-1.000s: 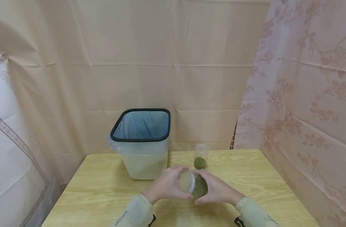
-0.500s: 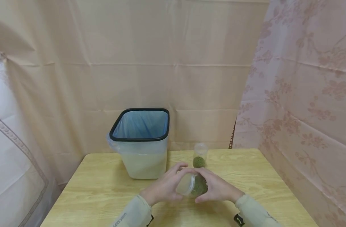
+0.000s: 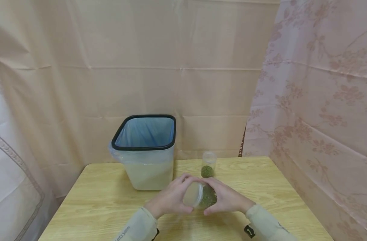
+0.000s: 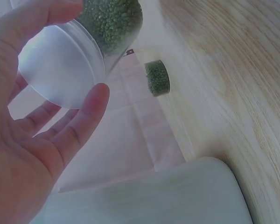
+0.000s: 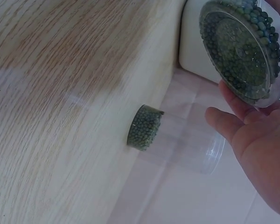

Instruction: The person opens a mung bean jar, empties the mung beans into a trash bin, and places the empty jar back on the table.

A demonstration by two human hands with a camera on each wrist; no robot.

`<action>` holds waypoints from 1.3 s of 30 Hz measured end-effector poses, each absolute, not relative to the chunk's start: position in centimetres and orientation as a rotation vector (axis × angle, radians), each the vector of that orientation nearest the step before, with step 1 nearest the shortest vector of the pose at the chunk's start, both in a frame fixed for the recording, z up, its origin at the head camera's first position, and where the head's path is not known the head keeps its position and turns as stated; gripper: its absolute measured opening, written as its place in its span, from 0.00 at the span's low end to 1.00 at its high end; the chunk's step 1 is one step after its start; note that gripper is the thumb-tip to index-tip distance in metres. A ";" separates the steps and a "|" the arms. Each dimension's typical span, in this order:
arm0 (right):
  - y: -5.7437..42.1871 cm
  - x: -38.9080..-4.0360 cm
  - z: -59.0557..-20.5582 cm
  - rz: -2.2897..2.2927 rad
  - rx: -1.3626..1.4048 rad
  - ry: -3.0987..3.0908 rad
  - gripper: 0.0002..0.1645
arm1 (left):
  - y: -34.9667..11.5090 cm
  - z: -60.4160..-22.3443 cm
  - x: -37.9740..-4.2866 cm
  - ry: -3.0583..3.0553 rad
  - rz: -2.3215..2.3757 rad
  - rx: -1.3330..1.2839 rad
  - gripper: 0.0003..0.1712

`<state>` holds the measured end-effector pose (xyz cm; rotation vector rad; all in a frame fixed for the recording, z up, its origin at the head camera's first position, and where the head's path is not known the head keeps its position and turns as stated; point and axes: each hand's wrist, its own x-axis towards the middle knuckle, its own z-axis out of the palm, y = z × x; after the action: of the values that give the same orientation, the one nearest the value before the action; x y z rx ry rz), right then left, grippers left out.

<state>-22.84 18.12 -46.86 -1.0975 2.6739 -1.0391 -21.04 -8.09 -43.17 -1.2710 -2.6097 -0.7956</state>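
A clear plastic jar [image 3: 208, 197] of small green beans is held tilted above the table, its whitish lid [image 4: 60, 67] facing left. My left hand [image 3: 169, 201] grips the lid, thumb on one side of the rim and fingertips on the other. Around the bean-filled body curls my right hand [image 3: 230, 198]; in the right wrist view, the jar's round base [image 5: 238, 53] shows beside that thumb. Just beyond both hands, a second clear jar [image 3: 208, 170] stands upright with beans in its lower part. Whether this one has a lid I cannot tell.
A pale bin [image 3: 151, 174] with a black rim and a bluish bag liner stands at the back left of the wooden table [image 3: 255, 177]. A beige curtain [image 3: 213, 83] hangs behind, and a floral one [image 3: 322, 134] on the right.
My left fingers loosened and spread at the lid, then settled round its rim again. The right hand keeps its hold on the jar. The head view has swung slightly right.
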 end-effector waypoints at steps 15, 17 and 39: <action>18.2 -22.9 -46.7 -1.043 -1.122 2.646 0.61 | -8.1 -43.0 -20.5 -2.818 -0.942 -0.997 0.58; 18.3 -22.9 -46.7 -1.037 -1.117 2.648 0.61 | -8.2 -43.0 -20.5 -2.797 -0.874 -1.033 0.61; 18.0 -22.9 -46.2 -1.005 -1.140 2.636 0.59 | -8.3 -43.0 -20.4 -2.710 -0.792 -1.115 0.50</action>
<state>-22.89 18.00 -46.15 -1.1396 2.6360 -1.0046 -20.43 -8.32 -42.96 -1.1155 -2.7100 -0.7918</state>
